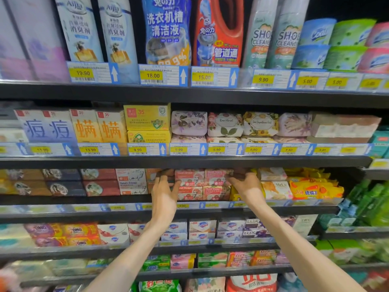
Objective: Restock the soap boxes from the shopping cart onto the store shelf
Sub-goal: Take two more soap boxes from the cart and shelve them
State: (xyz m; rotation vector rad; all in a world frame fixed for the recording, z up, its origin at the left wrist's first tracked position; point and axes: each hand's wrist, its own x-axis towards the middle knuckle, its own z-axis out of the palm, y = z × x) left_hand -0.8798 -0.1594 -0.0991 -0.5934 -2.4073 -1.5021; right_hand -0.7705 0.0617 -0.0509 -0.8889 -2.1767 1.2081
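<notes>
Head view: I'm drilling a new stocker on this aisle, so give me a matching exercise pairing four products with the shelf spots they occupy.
Things:
1. Goat Soap boxes
2. Shoe Cleaner cans
3. Rose Floral soap
4. OMO packs

Places:
A. top shelf, right of centre
B. between the left hand and right hand
C. low shelf, far left
D. second shelf, middle

Pairs: 1-B, 2-A, 3-D, 4-C

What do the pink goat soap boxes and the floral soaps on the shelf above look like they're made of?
Goat soap boxes: likely printed cardboard, judging by the flat faces, square edges and a slight sheen. Floral soaps: probably matte paper wrap over the bars, since the corners are rounded and the ends look folded and puffy. Blur leaves both uncertain.
</notes>
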